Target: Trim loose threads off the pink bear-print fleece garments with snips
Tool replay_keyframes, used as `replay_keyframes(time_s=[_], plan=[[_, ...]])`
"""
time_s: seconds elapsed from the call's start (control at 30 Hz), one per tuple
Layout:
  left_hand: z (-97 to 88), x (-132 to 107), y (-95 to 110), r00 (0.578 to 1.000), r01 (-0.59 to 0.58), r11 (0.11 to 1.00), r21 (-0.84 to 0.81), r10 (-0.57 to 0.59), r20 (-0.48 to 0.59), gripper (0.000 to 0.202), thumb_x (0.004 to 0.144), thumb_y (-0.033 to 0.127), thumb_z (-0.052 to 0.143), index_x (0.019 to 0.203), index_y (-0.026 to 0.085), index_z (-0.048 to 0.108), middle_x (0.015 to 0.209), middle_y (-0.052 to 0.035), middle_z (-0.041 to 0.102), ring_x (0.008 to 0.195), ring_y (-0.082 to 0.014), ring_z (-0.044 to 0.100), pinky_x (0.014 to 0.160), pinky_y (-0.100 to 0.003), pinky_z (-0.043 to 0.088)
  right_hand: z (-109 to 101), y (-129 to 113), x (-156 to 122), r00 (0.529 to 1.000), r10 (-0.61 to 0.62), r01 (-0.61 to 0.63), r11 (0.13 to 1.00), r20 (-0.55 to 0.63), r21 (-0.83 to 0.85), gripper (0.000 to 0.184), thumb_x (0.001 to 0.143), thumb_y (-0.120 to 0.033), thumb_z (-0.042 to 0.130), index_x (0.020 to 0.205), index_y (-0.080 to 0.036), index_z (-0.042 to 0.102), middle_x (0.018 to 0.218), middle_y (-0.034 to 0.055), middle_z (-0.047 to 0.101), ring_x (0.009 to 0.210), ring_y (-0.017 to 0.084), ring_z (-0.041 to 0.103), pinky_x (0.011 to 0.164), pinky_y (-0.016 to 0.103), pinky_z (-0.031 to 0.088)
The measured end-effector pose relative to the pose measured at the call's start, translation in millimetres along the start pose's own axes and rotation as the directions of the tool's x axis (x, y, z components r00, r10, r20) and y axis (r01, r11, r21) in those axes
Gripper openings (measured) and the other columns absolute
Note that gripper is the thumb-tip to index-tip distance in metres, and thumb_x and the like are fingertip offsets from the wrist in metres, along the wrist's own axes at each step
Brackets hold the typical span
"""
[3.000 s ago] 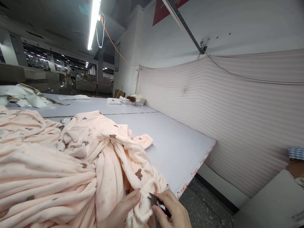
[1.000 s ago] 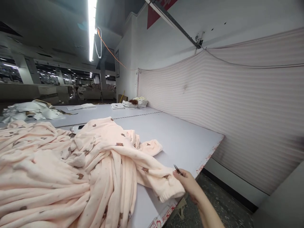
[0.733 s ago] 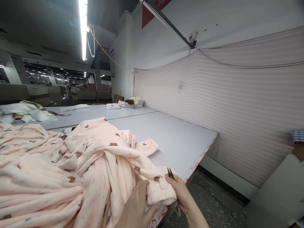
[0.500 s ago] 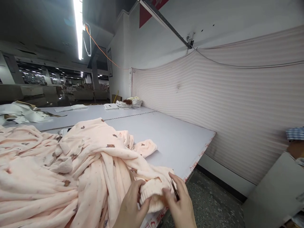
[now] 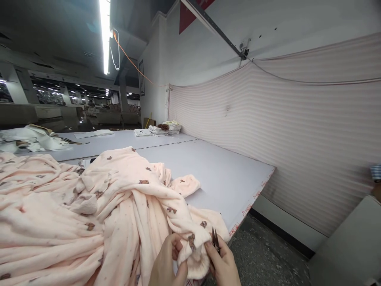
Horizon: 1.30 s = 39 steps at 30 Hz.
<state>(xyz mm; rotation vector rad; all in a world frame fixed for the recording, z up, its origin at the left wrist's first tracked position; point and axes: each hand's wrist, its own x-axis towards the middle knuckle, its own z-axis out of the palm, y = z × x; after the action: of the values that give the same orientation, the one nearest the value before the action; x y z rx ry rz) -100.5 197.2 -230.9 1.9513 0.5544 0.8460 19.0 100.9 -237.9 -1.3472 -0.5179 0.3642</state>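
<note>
A soft pale pink garment (image 5: pixel 143 214) with small brown printed figures lies heaped over the left and front of the table. Its gathered cuff (image 5: pixel 199 265) is at the table's near edge, between my hands. My left hand (image 5: pixel 168 260) is closed on the cloth at the cuff's left side, thumb pointing up. Dark thread snips (image 5: pixel 215 241) sit in my right hand (image 5: pixel 223 262), blades upward and slightly apart. That hand's thumb also touches the cloth on the cuff's right side. Part of the snips is hidden by my fingers.
The pale table (image 5: pixel 229 171) ends at a right edge marked with red print, with dark floor (image 5: pixel 268 238) beyond. White scraps (image 5: pixel 38 139) lie at the back left, and folded stacks (image 5: pixel 165 129) at the back. Striped cloth (image 5: pixel 282 119) covers the wall.
The cuff has turned and dropped lower, so a printed figure now shows above it. The snips have swung blades-up, and my right hand has moved slightly down.
</note>
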Motion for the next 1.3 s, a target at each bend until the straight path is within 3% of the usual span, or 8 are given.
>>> replay_keyframes(time_s=[0.17,0.27,0.37,0.57,0.67,0.9,1.07,1.3], plan=[[-12.3,3,3,0.986,-0.143,0.99,-0.013,0.141,-0.094,0.039,0.071,0.012,0.049,0.108,0.022,0.056,0.108,-0.0098,0.06,0.099,-0.0256,0.056,0.086,-0.035,0.045,-11,-5,-6,0.961,-0.269,0.201,0.851,-0.072,-0.485,0.026,0.082,-0.043,0.056,0.094,-0.021,0.062,0.085,0.0059,0.069,0.073,0.021,0.064,0.067,0.024,0.049],[-17.7,11,5,0.985,0.079,0.963,-0.258,-0.036,0.166,0.026,0.076,0.023,0.056,0.1,0.021,0.064,0.103,-0.0079,0.068,0.099,-0.026,0.06,0.089,-0.035,0.046,-11,-9,-3,0.909,-0.415,0.295,0.708,-0.04,-0.641,0.019,0.086,-0.038,0.048,0.095,-0.023,0.056,0.088,0.0069,0.065,0.078,0.022,0.062,0.069,0.027,0.048],[-21.1,18,5,0.901,0.344,0.775,-0.53,-0.114,0.419,0.029,0.079,0.038,0.061,0.101,0.02,0.069,0.102,-0.006,0.072,0.101,-0.0261,0.062,0.094,-0.037,0.044,-5,-16,3,0.852,-0.524,0.363,0.571,0.014,-0.736,0.014,0.089,-0.038,0.047,0.087,-0.024,0.05,0.087,0.0065,0.058,0.076,0.021,0.06,0.065,0.027,0.047],[-22.6,21,1,0.904,0.426,0.49,-0.76,-0.188,0.385,0.038,0.073,0.037,0.072,0.107,0.022,0.069,0.109,-0.0072,0.072,0.11,-0.0274,0.059,0.101,-0.041,0.039,2,-32,2,0.902,-0.343,0.416,0.537,0.261,-0.734,0.025,0.091,-0.045,0.045,0.08,-0.025,0.055,0.079,0.0017,0.057,0.066,0.016,0.06,0.055,0.022,0.046],[-23.2,21,-1,0.894,0.448,0.458,-0.768,-0.239,0.38,0.044,0.07,0.037,0.074,0.11,0.019,0.069,0.111,-0.0109,0.071,0.112,-0.0298,0.058,0.103,-0.045,0.037,-3,-34,-4,0.897,-0.251,0.44,0.593,0.364,-0.674,0.026,0.091,-0.047,0.046,0.094,-0.027,0.062,0.081,0.0014,0.058,0.067,0.015,0.062,0.056,0.02,0.047],[-21.1,21,-2,0.885,0.457,0.411,-0.789,-0.293,0.36,0.042,0.066,0.035,0.078,0.104,0.018,0.071,0.108,-0.0107,0.072,0.11,-0.0301,0.06,0.104,-0.046,0.036,-1,-31,-7,0.836,-0.316,0.544,0.36,0.449,-0.758,0.025,0.091,-0.039,0.043,0.106,-0.032,0.063,0.084,0.0018,0.065,0.07,0.02,0.065,0.061,0.026,0.047],[-22.6,22,-3,0.877,0.471,0.321,-0.822,-0.275,0.395,0.04,0.066,0.033,0.078,0.103,0.018,0.071,0.105,-0.0108,0.073,0.105,-0.0292,0.063,0.102,-0.046,0.038,3,-28,-6,0.833,-0.34,0.548,0.397,0.437,-0.736,0.025,0.09,-0.04,0.045,0.104,-0.031,0.064,0.084,0.0022,0.067,0.069,0.02,0.064,0.059,0.025,0.046],[-21.9,20,-3,0.884,0.468,0.43,-0.772,-0.218,0.414,0.036,0.071,0.034,0.073,0.102,0.016,0.067,0.1,-0.0107,0.071,0.1,-0.0264,0.063,0.089,-0.037,0.046,10,-34,0,0.933,-0.315,0.356,0.731,0.175,-0.582,0.03,0.08,-0.041,0.061,0.107,-0.027,0.06,0.095,0.0013,0.068,0.081,0.018,0.065,0.07,0.021,0.048]])
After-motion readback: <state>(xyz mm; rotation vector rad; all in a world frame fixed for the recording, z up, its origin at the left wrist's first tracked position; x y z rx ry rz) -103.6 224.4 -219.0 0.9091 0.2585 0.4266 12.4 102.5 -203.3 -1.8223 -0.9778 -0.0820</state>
